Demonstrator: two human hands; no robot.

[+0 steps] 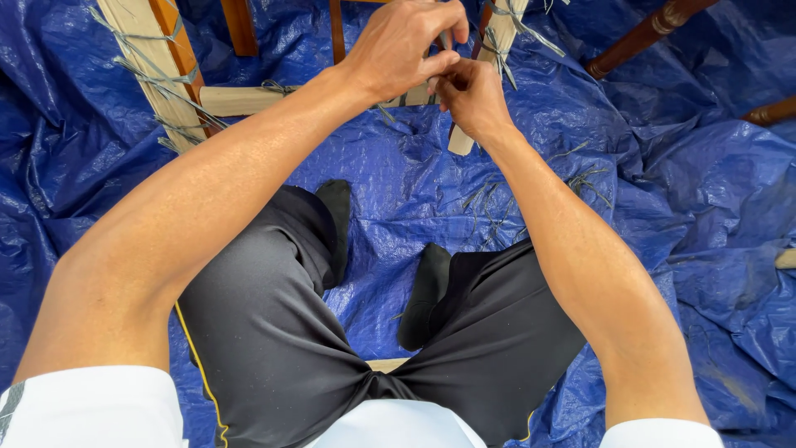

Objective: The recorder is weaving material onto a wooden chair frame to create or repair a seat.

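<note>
Head view: we look down on a person sitting cross-legged on a blue tarp that covers the floor.
Far left: a pale wooden frame lies by the tarp's top left edge, with grey cord wound round its rail and loose ends hanging.
Left hand: closed, with thumb and fingertips pinched on something thin at the frame's cross rail; we cannot tell exactly what it grips.
Right hand: curled shut just below and touching the left one, fingers pinched at the same spot on the frame.
Centre: black trousers and two black socks rest on the tarp.
Right of centre: grey cord scraps lie scattered on the tarp.
Top right corner: two dark turned wooden legs lie across the tarp.
</note>
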